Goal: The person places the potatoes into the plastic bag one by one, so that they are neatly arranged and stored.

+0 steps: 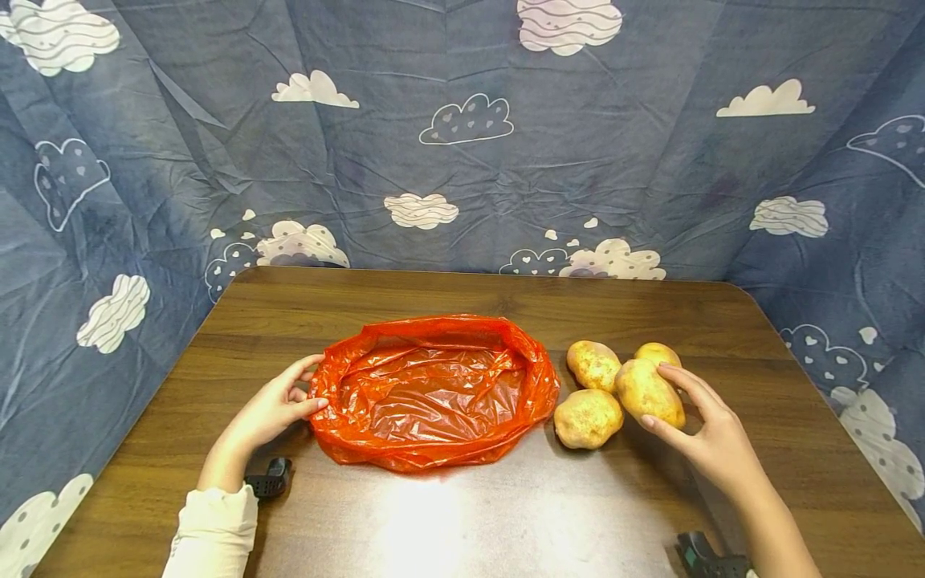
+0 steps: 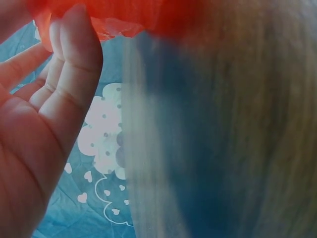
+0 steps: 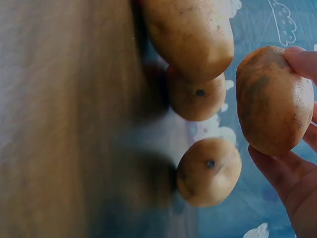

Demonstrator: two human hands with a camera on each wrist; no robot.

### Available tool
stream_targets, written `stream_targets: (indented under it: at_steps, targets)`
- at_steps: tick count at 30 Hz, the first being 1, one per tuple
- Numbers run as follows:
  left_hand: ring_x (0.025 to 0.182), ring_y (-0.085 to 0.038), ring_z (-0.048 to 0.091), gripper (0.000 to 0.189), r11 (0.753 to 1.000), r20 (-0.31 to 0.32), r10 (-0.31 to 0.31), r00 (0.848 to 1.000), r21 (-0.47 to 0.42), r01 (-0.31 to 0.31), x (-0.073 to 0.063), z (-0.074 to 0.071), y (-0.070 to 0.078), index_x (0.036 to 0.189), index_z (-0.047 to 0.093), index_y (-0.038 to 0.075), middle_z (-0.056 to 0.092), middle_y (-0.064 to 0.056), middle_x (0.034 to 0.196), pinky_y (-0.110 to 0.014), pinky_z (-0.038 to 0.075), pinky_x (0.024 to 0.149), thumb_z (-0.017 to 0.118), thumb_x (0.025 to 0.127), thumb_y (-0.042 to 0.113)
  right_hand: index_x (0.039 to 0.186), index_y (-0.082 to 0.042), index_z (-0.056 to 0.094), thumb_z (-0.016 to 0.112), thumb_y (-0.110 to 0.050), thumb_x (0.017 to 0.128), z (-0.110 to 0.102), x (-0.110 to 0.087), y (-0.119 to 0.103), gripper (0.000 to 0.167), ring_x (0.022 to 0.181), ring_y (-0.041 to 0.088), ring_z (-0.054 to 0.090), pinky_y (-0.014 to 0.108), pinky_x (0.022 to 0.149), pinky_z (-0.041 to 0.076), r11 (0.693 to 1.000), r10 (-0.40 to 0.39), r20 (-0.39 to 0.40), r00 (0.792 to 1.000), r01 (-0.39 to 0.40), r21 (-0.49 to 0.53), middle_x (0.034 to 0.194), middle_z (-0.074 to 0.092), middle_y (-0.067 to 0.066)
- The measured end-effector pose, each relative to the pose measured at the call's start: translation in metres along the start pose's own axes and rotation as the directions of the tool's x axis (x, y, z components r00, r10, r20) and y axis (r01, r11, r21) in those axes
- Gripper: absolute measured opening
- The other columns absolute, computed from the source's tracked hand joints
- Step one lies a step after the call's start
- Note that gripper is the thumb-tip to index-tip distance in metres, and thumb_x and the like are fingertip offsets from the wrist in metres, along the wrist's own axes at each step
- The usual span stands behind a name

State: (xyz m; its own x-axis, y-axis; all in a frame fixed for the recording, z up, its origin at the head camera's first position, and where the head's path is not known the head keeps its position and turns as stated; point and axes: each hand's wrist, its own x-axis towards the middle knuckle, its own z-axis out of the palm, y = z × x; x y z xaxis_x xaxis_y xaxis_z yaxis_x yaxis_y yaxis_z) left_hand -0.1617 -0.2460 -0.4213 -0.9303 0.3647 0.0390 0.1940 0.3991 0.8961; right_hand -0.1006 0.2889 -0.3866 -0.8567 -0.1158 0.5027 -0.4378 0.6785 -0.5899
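Observation:
A red plastic bag (image 1: 441, 453) lies on the table with its wide mouth facing up and its rim rolled outward. My left hand (image 1: 269, 411) pinches the bag's left rim between thumb and fingers; in the left wrist view red film (image 2: 124, 20) shows at the fingertips. On the right, my right hand (image 1: 715, 441) grips a potato (image 1: 645, 393) between thumb and fingers. The right wrist view shows this potato (image 3: 272, 104) held up off the table. Three more potatoes lie close by: one at the front (image 1: 588, 419), one behind it (image 1: 594, 365), and one partly hidden (image 1: 658, 352).
The brown wooden table (image 1: 462, 293) has rounded far corners. Behind it and at both sides hangs a blue cloth (image 1: 462, 177) with a cloud pattern. Black wrist devices show beneath the left wrist (image 1: 270, 479) and the right wrist (image 1: 708, 555).

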Motion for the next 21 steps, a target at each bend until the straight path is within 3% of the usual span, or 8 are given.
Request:
stream_targets:
  at_steps: [4,14,21]
  targets:
    - [0.068,-0.016,0.058,0.063,1.0,-0.001,-0.002,1.0,-0.004,0.002,0.0,0.0,-0.001,0.135,0.028,-0.004,0.044,-0.028,0.111,-0.028,0.049,0.059,0.061,0.082,-0.003,0.125,-0.008,0.051,0.08,0.002,0.061,0.005,0.006,0.017,0.072,0.113,-0.003,0.037,0.006,0.08,0.032,1.0,-0.012,0.013,1.0,0.012,-0.007,0.126,0.047,0.01]
    - [0.068,-0.016,0.058,0.063,1.0,-0.001,-0.001,1.0,0.001,0.001,0.0,0.0,-0.001,0.135,0.028,-0.004,0.045,-0.028,0.111,-0.027,0.049,0.059,0.062,0.082,-0.002,0.127,-0.006,0.048,0.079,0.004,0.062,0.023,0.032,0.003,0.073,0.113,0.002,0.04,0.008,0.08,0.037,0.992,-0.125,0.059,0.99,0.123,0.026,0.126,0.047,0.011]
    - [0.067,-0.016,0.057,0.063,1.0,-0.005,-0.008,1.0,0.016,0.009,0.0,0.0,-0.001,0.135,0.029,-0.002,0.045,-0.028,0.112,-0.029,0.048,0.058,0.063,0.081,-0.001,0.125,-0.005,0.05,0.08,0.0,0.062,0.037,0.045,-0.005,0.071,0.117,0.005,0.038,0.01,0.088,0.032,0.982,-0.186,0.083,0.979,0.185,0.026,0.127,0.048,0.011]
